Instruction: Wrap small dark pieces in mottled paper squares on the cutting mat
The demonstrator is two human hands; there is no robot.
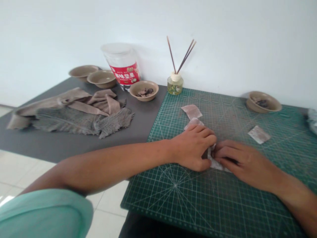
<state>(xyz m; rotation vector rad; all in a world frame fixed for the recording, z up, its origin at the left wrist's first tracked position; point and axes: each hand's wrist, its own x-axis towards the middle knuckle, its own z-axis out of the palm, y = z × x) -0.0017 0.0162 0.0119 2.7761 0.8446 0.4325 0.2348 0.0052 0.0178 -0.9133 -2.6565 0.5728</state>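
White piece [217,164] partly hidden by hands [194,147] — greyish item [312,119] cut off

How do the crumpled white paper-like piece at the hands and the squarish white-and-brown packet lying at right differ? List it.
The white piece is touched by the left hand and right hand; the packet lies apart from both.
The white piece is partly hidden; the packet shows whole.
The white piece looks creased; the packet lies flat, with a brownish middle.
Both are whitish and on the green gridded cutting mat.
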